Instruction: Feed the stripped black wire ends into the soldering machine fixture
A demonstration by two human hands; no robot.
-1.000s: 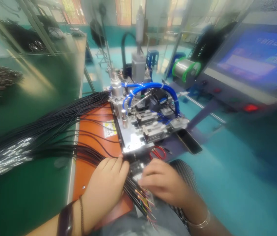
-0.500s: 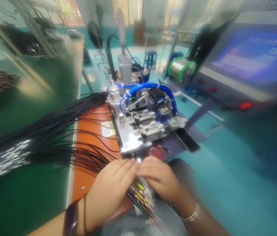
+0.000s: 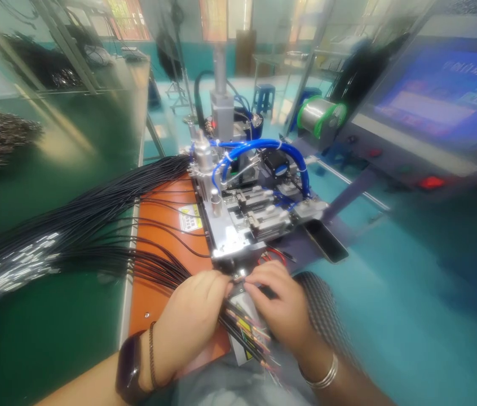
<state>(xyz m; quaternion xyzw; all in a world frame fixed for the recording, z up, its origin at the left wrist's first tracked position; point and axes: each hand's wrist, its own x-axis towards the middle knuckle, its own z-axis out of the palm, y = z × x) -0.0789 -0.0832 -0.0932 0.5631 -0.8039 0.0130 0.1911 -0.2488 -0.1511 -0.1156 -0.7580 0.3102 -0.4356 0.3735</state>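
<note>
My left hand (image 3: 198, 313) is closed at the front of the machine, fingers bent over a black cable whose length is mostly hidden beneath it. Opposite it, my right hand (image 3: 281, 304) pinches with thumb and forefinger at the thin wire end (image 3: 237, 279) that shows between both sets of fingertips. Below my left hand lies a bundle of black cables (image 3: 242, 332), with stripped coloured wires and copper-coloured tips fanning to the lower right. The benchtop machine (image 3: 230, 237), with metal clamps and blue air tubes, stands just beyond my fingers.
More black cables (image 3: 107, 197) run in from the left over the orange table (image 3: 158, 231). Red-handled pliers or scissors (image 3: 278, 254) and a phone (image 3: 326, 241) lie right of the machine. A wire spool (image 3: 321, 117) and a control screen (image 3: 445, 101) stand behind at right.
My fingertips have parted slightly, and the thin wire end now shows between them. The right thumb and forefinger are now in a clear pinch. The whole view has shifted a little.
</note>
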